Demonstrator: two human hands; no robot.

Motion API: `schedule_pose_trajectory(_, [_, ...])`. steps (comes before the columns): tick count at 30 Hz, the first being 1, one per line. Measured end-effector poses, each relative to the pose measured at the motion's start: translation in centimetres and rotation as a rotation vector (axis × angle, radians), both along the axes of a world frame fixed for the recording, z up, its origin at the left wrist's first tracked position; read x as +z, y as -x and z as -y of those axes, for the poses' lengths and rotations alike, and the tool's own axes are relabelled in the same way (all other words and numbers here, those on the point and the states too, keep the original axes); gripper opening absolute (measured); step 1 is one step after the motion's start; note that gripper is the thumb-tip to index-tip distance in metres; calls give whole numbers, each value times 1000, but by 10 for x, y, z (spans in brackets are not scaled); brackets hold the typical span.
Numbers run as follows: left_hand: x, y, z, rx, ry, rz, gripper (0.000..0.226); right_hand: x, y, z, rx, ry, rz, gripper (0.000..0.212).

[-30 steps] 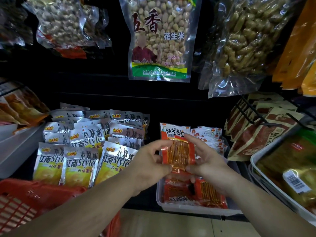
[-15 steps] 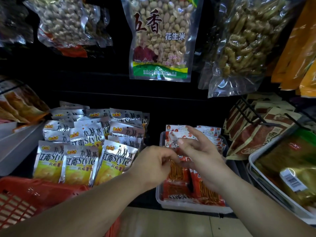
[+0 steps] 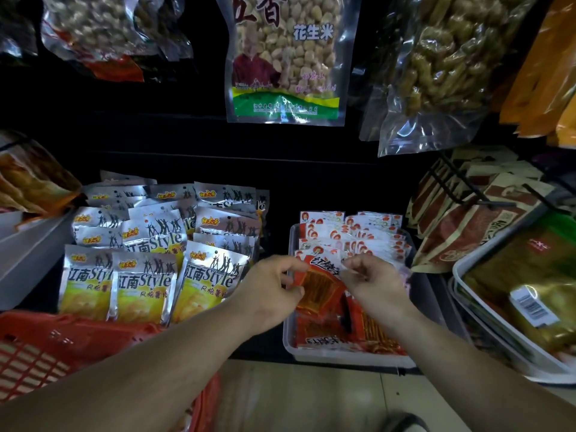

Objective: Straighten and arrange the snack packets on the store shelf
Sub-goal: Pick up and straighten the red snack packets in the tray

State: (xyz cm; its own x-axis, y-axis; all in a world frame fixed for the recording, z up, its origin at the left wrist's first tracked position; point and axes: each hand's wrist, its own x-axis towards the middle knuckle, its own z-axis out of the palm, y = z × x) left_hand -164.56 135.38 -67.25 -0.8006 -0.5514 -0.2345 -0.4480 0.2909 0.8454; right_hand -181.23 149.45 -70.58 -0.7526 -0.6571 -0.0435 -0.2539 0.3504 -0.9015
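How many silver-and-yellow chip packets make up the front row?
3: left packet, middle packet, right packet, side by side left of the white tray. More stand behind, partly hidden.

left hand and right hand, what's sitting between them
In the head view, a red-orange plastic snack packet with a clear window lies between the left hand and right hand; both pinch its edges, over the grey plastic tray.

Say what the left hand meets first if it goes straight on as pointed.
The left hand pinches the red snack packet, so that first; beyond it, probably the upright packets in the grey tray.
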Motion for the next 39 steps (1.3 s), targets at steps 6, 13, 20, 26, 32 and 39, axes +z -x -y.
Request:
schedule_pose_trajectory(6, [-4,2,-1,17,-57,17,37,5,17,-11,18,-14,-176,19])
schedule_pose_trajectory(13, [-5,2,-4,-14,-98,61,36,-10,2,-3,378,-323,-115,16])
schedule_pose_trajectory(20, [-6,-3,3,27,-76,48,36,-25,-4,-8,426,-499,223,63])
schedule_pose_trajectory(26, [-17,2,2,86,-39,7,41,-26,13,13,252,-326,32,47])
schedule_pose_trajectory(32, [-22,16,2,127,-65,-54,46,-32,35,59,180,-499,-333,59])
schedule_pose_trajectory(39, [-27,7,23,154,-67,-68,38,-49,34,91,135,-705,-499,33])
